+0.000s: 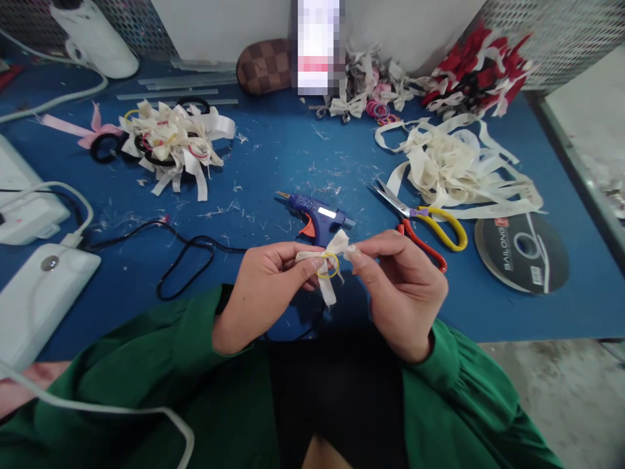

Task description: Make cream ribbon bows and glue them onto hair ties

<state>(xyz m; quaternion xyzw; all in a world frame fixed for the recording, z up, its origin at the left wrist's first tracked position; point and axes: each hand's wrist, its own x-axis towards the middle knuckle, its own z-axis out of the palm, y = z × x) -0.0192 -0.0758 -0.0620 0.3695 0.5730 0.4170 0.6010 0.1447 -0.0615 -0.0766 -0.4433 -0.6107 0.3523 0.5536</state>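
Note:
My left hand [273, 280] pinches a small cream ribbon bow [328, 286] between thumb and fingers, near the front edge of the table. A yellow elastic hair band [336, 268] lies against the bow's middle. Close by on the right, my right hand [403, 280] has thumb and forefinger pinched on a whitish end at the bow's right side; whether that end is part of the bow I cannot tell. Just beyond my hands rests a blue glue gun [325, 221] with an orange trigger. Scissors [415, 218] with yellow and red handles lie open behind my right hand.
Loose cream ribbon [449, 163] is heaped at the right, above a black ribbon spool [498, 251]. A pile of bows [170, 140] sits at the left. White power banks [43, 293], a black cord [185, 260], a checkered pouch [263, 65] and red-black ribbons [476, 71] surround the work area.

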